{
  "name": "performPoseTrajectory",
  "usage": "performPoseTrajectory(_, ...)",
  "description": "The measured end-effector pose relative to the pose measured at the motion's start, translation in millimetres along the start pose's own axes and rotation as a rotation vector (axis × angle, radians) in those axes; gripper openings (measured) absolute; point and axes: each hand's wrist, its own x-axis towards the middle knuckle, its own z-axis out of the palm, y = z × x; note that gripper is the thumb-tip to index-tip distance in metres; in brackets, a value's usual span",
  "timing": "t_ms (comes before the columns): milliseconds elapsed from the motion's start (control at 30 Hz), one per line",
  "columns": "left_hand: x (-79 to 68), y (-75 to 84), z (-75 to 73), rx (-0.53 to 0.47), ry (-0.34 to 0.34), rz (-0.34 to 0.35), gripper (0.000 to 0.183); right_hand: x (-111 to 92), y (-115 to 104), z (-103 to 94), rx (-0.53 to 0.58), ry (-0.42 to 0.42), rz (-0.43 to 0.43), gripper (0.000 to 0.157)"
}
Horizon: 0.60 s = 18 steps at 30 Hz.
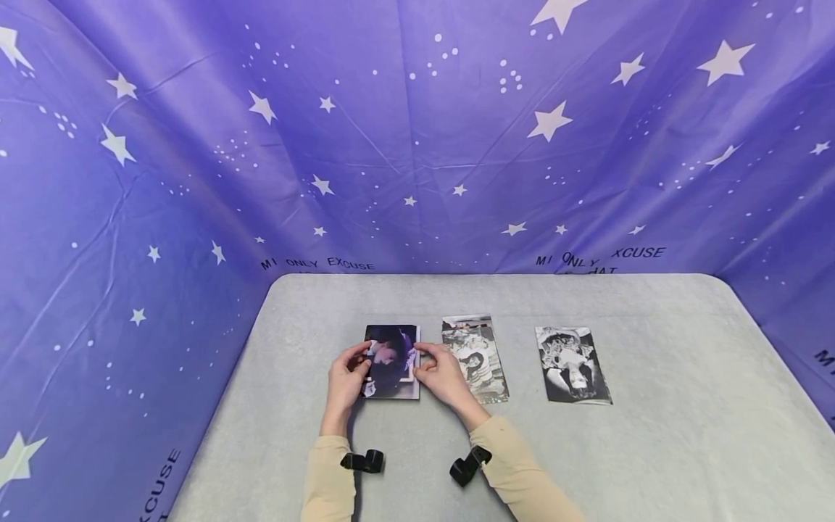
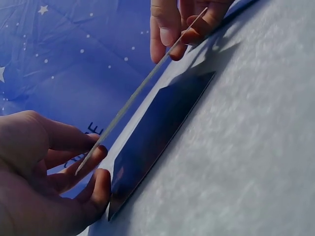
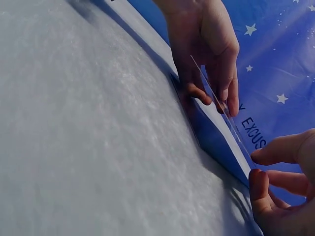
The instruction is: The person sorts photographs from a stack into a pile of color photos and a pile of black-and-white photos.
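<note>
A dark purple photo card (image 1: 391, 359) with a person pictured sideways is held between both hands. My left hand (image 1: 346, 380) pinches its left edge, and my right hand (image 1: 446, 375) pinches the right edge. Seen edge-on in the left wrist view, the held card (image 2: 133, 101) is a thin line raised above the table. Beneath it a second dark, glossy photo card (image 2: 152, 135) lies flat on the surface. The right wrist view also shows a gap between the held card (image 3: 231, 123) and the lower card (image 3: 189, 113).
Just right of the hands lies a black-and-white photo card (image 1: 479, 362), partly covered by my right hand. Farther right, another black-and-white photo card (image 1: 574, 366) lies on the grey table (image 1: 678, 348). A purple star-patterned cloth (image 1: 417, 145) hangs around the table's back and sides.
</note>
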Motion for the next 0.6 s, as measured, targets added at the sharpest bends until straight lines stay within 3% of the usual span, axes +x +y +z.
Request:
performPoseTrajectory(200, 6.1, -12.9, -7.6, 0.138, 0.003, 0.057, 0.035, 3.6, 2.3, 8.3, -0.053, 0.019, -0.045, 0.042)
performPoseTrajectory(433, 8.6, -23.8, -11.7, 0.283, -0.024, 0.193, 0.038, 7.8, 2.9, 14.3, -0.093, -0.012, -0.034, 0.044)
performPoseTrajectory(600, 9.5, -28.0, -10.4, 0.36, -0.003, 0.23, 0.038, 9.7, 2.1, 16.2, -0.169, -0.022, -0.032, 0.045)
